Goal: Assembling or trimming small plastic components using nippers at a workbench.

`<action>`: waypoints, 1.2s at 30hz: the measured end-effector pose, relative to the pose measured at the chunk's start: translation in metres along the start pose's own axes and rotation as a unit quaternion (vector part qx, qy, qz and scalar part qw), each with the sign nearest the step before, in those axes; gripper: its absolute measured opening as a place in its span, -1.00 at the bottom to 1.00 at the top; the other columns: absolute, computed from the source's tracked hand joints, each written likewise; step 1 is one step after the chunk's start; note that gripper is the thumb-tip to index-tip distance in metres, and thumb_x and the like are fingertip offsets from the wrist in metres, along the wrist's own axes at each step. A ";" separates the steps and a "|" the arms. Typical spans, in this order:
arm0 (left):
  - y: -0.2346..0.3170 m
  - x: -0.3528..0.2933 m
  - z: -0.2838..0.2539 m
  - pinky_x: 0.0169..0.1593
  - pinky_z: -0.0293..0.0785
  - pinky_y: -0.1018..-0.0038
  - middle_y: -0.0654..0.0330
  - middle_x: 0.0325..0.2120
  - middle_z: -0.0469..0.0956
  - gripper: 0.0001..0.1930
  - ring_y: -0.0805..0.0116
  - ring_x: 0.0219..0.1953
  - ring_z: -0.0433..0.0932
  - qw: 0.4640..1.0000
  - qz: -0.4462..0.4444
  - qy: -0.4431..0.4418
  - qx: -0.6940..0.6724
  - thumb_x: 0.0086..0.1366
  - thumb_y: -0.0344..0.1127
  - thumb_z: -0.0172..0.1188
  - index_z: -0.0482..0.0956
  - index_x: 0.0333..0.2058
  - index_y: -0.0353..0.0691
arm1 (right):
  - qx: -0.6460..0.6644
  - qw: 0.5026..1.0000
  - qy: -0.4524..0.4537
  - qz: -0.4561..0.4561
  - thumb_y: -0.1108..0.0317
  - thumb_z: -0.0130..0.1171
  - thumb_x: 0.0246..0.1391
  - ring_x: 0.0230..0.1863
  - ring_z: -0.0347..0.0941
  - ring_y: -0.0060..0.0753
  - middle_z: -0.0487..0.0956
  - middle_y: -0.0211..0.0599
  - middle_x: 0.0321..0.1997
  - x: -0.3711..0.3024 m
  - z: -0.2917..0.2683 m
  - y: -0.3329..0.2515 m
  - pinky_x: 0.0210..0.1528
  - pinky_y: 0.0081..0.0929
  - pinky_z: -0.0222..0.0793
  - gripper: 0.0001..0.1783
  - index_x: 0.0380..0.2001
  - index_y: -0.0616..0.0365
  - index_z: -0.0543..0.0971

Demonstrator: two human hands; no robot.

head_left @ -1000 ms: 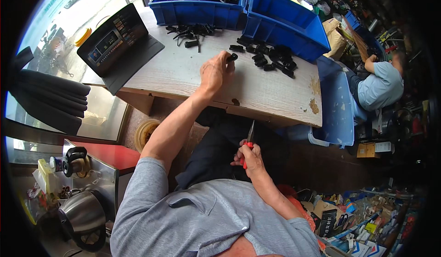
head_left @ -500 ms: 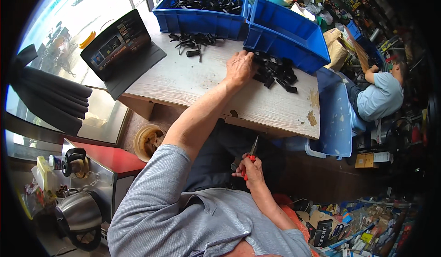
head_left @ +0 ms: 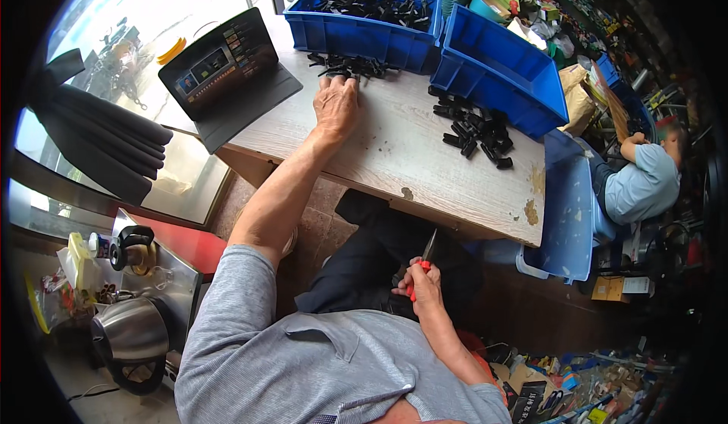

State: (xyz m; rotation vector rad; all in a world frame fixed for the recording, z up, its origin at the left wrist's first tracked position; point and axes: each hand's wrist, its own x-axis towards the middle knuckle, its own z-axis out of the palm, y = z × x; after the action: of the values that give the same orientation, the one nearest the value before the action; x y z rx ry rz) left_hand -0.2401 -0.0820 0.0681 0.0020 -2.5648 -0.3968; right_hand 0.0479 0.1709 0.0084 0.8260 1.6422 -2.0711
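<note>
My left hand (head_left: pixel 336 109) lies over the near edge of a small heap of black parts with thin stems (head_left: pixel 356 66) on the table. Its fingers curl down, and whatever is under the fingertips is hidden. Low over my lap, my right hand (head_left: pixel 425 286) is closed round the red handles of a pair of pliers (head_left: pixel 429 251), whose metal jaws point up and away from me. To the right on the tabletop is a second pile, of short black plastic pieces (head_left: pixel 478 130).
A blue crate (head_left: pixel 364 41) full of black parts stands at the back, beside another blue crate (head_left: pixel 497 83). A tablet (head_left: pixel 224 71) leans at the left. Right of the table (head_left: pixel 455 189) are a large blue bin (head_left: pixel 569 204) and a seated person (head_left: pixel 644 177).
My left hand has moved left from the right-hand pile to the small heap, where it covers a loose black part. The pliers stay in my right hand. The view has shifted slightly.
</note>
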 end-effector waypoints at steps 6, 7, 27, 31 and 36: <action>0.011 -0.014 -0.011 -0.18 0.55 0.12 0.05 -0.26 0.56 -0.87 -0.01 -0.12 0.54 0.996 0.078 -0.031 -0.026 0.11 -0.39 0.22 0.58 -0.33 -0.21 | -0.006 1.000 0.003 -0.006 0.23 0.11 0.07 -0.61 0.38 -0.53 0.39 -0.46 -0.58 0.002 0.001 0.000 -0.55 -0.41 0.54 -0.79 -0.26 0.07 0.45; 0.017 -0.016 -0.014 -0.16 0.54 0.15 0.06 -0.26 0.56 -0.85 0.02 -0.15 0.56 0.995 0.078 -0.063 -0.024 0.13 -0.35 0.22 0.59 -0.30 -0.20 | -0.005 1.000 0.003 -0.008 0.23 0.11 0.08 -0.61 0.38 -0.53 0.39 -0.46 -0.58 0.002 0.000 0.000 -0.55 -0.40 0.55 -0.79 -0.26 0.07 0.45; 0.040 -0.043 -0.038 -0.13 0.48 0.24 0.11 -0.34 0.62 -0.85 0.04 -0.18 0.51 0.975 0.185 -0.043 -0.115 0.12 -0.44 0.19 0.65 -0.31 -0.18 | -0.047 0.998 0.036 -0.016 0.22 0.15 0.12 -0.62 0.41 -0.51 0.41 -0.42 -0.61 0.009 0.005 0.002 -0.57 -0.39 0.55 -0.79 -0.30 0.11 0.45; 0.035 -0.036 -0.043 -0.02 0.43 0.29 0.07 -0.31 0.62 -0.87 0.02 -0.15 0.51 0.963 0.212 -0.131 -0.106 0.07 -0.48 0.15 0.64 -0.38 -0.27 | -0.052 0.998 0.039 -0.011 0.21 0.17 0.13 -0.62 0.42 -0.51 0.40 -0.43 -0.61 0.011 0.005 0.004 -0.58 -0.39 0.55 -0.77 -0.28 0.12 0.44; 0.030 -0.034 -0.048 0.02 0.43 0.31 0.05 -0.26 0.64 -0.81 0.03 -0.11 0.51 0.947 0.259 -0.159 -0.100 0.05 -0.55 0.12 0.65 -0.35 -0.31 | -0.052 0.998 0.038 -0.011 0.21 0.18 0.12 -0.62 0.42 -0.51 0.40 -0.44 -0.61 0.011 0.004 0.008 -0.58 -0.40 0.55 -0.76 -0.28 0.12 0.45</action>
State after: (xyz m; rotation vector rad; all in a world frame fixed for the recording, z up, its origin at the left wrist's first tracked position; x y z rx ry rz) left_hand -0.1838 -0.0640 0.0979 -0.8545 -2.6821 -0.4741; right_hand 0.0430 0.1657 -0.0040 0.8641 1.7898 -1.9733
